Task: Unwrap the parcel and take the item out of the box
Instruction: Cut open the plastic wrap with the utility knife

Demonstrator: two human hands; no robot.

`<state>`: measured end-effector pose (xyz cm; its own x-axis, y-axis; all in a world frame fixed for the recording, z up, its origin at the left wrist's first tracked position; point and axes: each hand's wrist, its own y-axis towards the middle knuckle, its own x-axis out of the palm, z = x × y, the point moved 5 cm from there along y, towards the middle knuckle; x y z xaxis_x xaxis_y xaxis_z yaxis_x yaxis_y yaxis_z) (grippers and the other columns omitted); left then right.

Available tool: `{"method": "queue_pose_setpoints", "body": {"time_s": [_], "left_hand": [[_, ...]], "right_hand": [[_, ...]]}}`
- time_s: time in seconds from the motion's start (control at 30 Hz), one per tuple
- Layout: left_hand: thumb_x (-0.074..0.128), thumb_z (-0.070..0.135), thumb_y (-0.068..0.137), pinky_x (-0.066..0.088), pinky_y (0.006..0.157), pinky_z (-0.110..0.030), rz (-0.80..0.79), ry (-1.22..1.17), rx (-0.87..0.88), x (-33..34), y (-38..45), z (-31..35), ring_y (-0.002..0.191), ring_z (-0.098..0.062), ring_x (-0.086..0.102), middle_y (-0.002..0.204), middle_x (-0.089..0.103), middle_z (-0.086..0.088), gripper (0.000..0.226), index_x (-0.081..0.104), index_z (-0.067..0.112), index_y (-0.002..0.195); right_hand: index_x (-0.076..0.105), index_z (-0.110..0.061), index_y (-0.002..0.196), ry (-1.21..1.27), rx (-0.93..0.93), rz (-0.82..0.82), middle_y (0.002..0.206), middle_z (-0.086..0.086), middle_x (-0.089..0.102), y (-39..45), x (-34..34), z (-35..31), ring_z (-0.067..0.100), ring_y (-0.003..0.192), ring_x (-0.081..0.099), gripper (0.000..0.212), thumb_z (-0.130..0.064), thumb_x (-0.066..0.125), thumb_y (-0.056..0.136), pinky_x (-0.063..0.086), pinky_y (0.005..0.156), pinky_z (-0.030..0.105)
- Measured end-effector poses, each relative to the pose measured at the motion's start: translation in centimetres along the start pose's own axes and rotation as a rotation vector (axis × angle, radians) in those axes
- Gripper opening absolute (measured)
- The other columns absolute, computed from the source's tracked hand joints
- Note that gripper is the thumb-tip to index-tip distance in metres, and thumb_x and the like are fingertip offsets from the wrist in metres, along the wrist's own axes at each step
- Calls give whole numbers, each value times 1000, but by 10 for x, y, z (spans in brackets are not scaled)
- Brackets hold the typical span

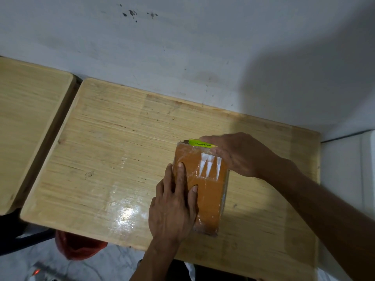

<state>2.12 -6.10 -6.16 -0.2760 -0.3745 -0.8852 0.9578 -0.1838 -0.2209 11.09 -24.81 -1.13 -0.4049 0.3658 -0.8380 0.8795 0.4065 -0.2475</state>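
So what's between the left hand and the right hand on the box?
In the head view, only the box's plastic-wrapped orange top with its white logo lies between the left hand and the right hand.

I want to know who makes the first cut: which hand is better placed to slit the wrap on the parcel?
Right. The right hand holds the green cutter at the orange parcel's far edge, while the left hand lies flat on top, steadying it.
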Motion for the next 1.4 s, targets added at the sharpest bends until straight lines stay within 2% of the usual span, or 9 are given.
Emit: {"method": "queue_pose_setpoints", "body": {"time_s": [0.17,0.3,0.53,0.7,0.87,0.97,1.07,1.4], "left_hand": [[33,57,100,58,78,-47,0,14,-5,0,0,1,126,-32,52,160,30,-10,68,14,28,159],[32,57,100,58,77,-46,-1,26,-9,0,0,1,127,-32,52,160,30,-9,68,14,28,159],[30,59,100,58,76,-43,0,36,-19,0,-1,1,128,-29,49,161,29,-6,68,12,30,159],[27,60,100,58,78,-44,-7,38,-33,1,0,1,130,-29,47,162,26,-5,68,9,32,159],[31,58,100,57,75,-44,-16,35,-26,-1,0,1,127,-32,51,161,30,-8,68,13,29,159],[31,59,99,57,75,-45,-22,30,-28,0,0,1,126,-33,52,160,31,-8,68,13,29,158],[30,59,99,57,75,-46,-25,38,-26,1,0,1,127,-33,50,160,30,-7,69,12,29,158],[26,58,100,58,72,-44,-19,67,-10,-1,-1,3,125,-30,49,161,27,-6,67,12,28,159]], "right_hand": [[42,-27,147,-65,-1,49,94,2,72,-3,-3,-6,18,77,68,47,-22,53,101,57,69,33],[44,-24,146,-134,-27,60,83,3,69,-4,-5,-9,19,69,66,48,-20,56,99,59,66,38],[41,-26,145,-229,-45,31,76,0,63,-5,-6,-10,16,62,61,50,-20,58,98,57,59,35],[35,-29,149,-262,21,-24,93,-2,67,-16,-12,-10,11,70,58,61,-28,64,94,49,62,24],[34,-28,150,-239,72,-39,107,0,68,-19,-11,-15,10,76,52,63,-37,62,94,50,69,26],[26,-29,153,-281,107,-68,111,1,63,-23,-10,-15,10,79,47,64,-36,56,97,44,70,25],[21,-32,153,-323,152,-74,113,1,60,-34,-15,-11,9,79,45,58,-35,47,102,41,69,24],[29,-37,151,-310,252,-50,105,1,60,-50,-17,2,17,85,57,49,-33,42,104,52,72,33]]}}
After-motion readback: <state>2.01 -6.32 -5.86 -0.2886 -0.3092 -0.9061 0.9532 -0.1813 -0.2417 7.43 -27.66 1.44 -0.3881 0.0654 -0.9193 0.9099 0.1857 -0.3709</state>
